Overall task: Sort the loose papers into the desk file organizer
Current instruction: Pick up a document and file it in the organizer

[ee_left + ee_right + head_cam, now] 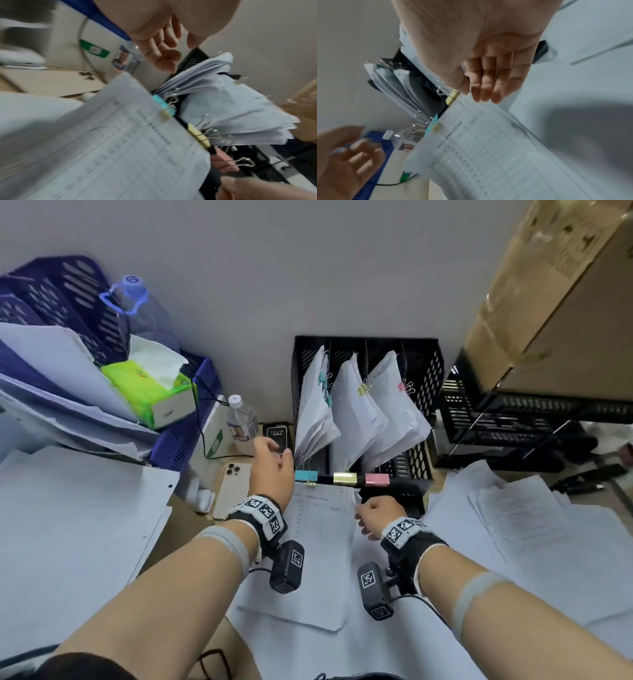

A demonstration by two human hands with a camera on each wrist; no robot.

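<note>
Papers cover the tabletop (pixel 191 520) before the black organizer (pixel 424 371). I see my left hand (pixel 272 470) raised beside its left slot, fingers (pixel 160 54) loose, holding nothing. My right hand (pixel 378 513) hovers over the printed sheet (pixel 322 539), fingers (pixel 489 86) straight, together.

Black mesh file organizer (pixel 423 364) at my 12 o'clock against the wall; its three slots hold clipped paper bundles (pixel 356 409) leaning right. Blue, yellow and pink clips line its front edge. A printed table sheet (pixel 320 529), small clip at its top, lies flat just before it; loose papers (pixel 520 522) spread at 2 o'clock.
</note>
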